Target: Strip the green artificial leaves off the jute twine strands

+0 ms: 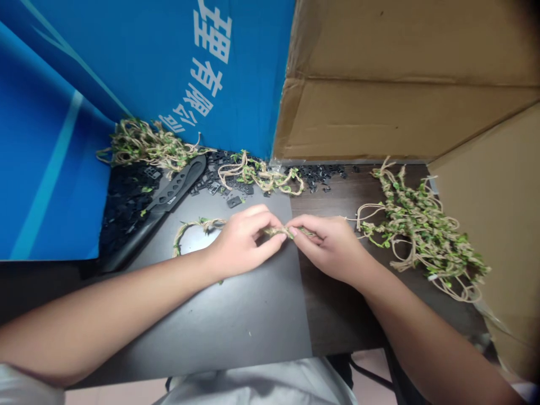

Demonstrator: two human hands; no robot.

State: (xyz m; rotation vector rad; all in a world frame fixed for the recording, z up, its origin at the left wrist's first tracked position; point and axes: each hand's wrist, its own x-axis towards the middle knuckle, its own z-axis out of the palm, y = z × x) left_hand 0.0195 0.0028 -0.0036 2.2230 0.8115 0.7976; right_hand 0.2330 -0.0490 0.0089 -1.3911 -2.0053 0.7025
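A leafy twine garland (202,224), beige cord with small green leaves, curves over the grey sheet and up into both hands. My left hand (248,236) pinches it between thumb and fingertips. Close beside it, my right hand (323,239) grips the same garland with thumb and forefinger, the fingertips of both hands nearly meeting. Fingers and palms hide part of the cord. Just beyond the hands lies another short leafy twine garland (274,180), loosely looped.
Heaped garlands (426,225) lie at the right, with another pile (147,143) at the back left. A black knife-shaped tool (177,188) lies among black plastic scraps (126,191). A blue printed panel (248,67) and cardboard (379,118) wall in the dark table (337,315).
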